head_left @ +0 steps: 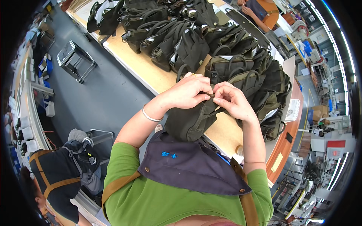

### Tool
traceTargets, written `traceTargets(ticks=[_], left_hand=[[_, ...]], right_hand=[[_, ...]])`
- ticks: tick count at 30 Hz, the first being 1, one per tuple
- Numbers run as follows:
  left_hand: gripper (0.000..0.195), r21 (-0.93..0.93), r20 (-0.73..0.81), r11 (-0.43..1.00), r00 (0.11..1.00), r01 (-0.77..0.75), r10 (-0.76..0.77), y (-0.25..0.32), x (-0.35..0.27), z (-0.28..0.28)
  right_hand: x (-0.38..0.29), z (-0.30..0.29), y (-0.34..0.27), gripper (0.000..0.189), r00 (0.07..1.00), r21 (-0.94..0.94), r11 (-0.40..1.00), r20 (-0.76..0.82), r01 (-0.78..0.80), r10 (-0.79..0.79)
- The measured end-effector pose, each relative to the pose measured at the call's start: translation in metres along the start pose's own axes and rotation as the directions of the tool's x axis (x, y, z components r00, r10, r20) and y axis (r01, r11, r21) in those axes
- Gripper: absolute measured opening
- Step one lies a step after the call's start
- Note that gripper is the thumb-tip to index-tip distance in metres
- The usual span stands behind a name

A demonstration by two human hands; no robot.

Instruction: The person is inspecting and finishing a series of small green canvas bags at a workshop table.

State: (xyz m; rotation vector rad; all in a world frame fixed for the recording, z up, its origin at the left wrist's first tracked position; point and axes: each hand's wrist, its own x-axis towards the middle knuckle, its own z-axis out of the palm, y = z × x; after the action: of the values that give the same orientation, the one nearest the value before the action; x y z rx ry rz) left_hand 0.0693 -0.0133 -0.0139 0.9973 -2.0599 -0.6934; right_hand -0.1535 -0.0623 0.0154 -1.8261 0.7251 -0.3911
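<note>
A dark olive fabric bag [186, 124] hangs in front of me at the table's near edge, its rounded end towards my apron. My left hand [189, 90] grips its upper edge, thumb and fingers pinching beside a short stretch of brown zipper teeth [208, 94]. Close against it, my right hand [233, 101] pinches the edge at the other end of that stretch. A small pale pointed tip [217, 108] shows below the right thumb; what it belongs to is hidden. One bag handle [183, 72] rises behind my left hand.
Rows of similar dark bags [181, 48] cover much of the wooden-topped table [141, 72]. A metal stool [76, 60] stands on the floor to the left. One person [56, 172] is at lower left, another [261, 14] across the table. A spiral notebook [293, 110] lies at right.
</note>
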Motion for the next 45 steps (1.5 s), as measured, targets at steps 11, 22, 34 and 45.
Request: traceTargets(ticks=[11,22,34,45], left_hand=[[0.008,0.006,0.017,1.0,1.0,0.003,-0.003,0.003,-0.004,-0.003],[0.005,0.008,-0.16,0.998,0.985,0.067,-0.065,0.009,-0.004,0.011],[0.024,0.041,-0.315,0.976,0.929,0.215,-0.192,0.023,-0.026,0.016],[0.017,-0.128,-0.297,0.965,0.919,0.23,-0.258,0.016,-0.037,0.05]], right_hand=[[0.001,0.004,-0.002,0.009,1.0,-0.028,1.0,0.005,-0.002,0.002],[0.002,0.004,-0.014,0.026,0.997,0.064,0.996,0.028,-0.068,0.066],[-0.007,-0.003,-0.005,0.037,0.998,0.111,0.992,-0.011,-0.056,0.057],[-0.009,0.005,-0.011,0.039,0.988,0.114,0.986,-0.08,-0.124,0.134]])
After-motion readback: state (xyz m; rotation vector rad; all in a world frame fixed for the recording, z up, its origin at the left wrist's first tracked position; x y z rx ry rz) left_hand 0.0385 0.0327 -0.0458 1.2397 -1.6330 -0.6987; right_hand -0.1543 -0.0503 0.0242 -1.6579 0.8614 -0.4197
